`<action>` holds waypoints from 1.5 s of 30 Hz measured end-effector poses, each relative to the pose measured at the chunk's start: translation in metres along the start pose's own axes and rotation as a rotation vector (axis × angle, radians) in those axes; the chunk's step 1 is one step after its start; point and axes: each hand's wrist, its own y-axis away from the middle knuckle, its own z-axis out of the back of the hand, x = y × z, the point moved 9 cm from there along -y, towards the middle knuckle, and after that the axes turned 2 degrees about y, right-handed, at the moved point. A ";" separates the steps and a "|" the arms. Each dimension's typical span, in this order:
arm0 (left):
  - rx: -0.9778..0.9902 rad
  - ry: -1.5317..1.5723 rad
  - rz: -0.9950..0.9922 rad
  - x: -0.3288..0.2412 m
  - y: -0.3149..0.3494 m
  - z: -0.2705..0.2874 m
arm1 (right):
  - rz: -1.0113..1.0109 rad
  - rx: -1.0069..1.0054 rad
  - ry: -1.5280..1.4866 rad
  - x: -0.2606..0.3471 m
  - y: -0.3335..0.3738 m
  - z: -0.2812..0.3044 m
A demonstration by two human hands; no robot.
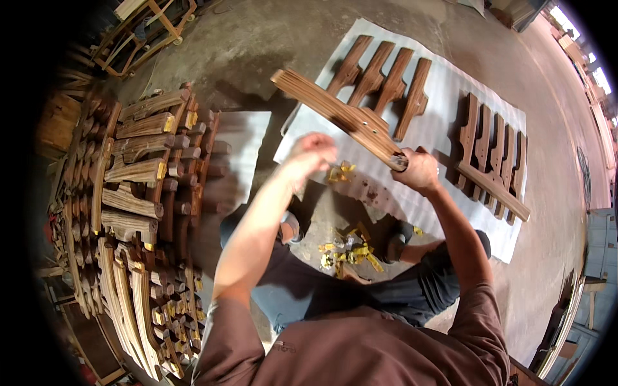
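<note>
A long brown wooden furniture part (347, 116), with a widened bump and small holes on one side, slants up and left over the white sheet. Its lower right end is gripped by my right hand (420, 170), fingers wrapped round it. My left hand (313, 156) is raised just left of the part, apart from it; motion blurs its fingers. Some crumpled yellow tape scraps (341, 171) lie beyond it on the sheet's near edge. Past the held part, several similar wooden parts (391, 80) rest side by side.
The white sheet (444, 128) covers the floor ahead; more wooden parts (492, 151) lie at its right, one crosswise. A tall stack of wooden parts (138, 174) stands at my left. Yellow scraps (351, 251) litter the floor between my feet. A wooden frame (161, 26) stands far left.
</note>
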 end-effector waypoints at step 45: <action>0.170 -1.406 -0.122 0.003 0.045 -0.034 | -0.441 -0.065 -0.030 -0.219 -0.121 -0.092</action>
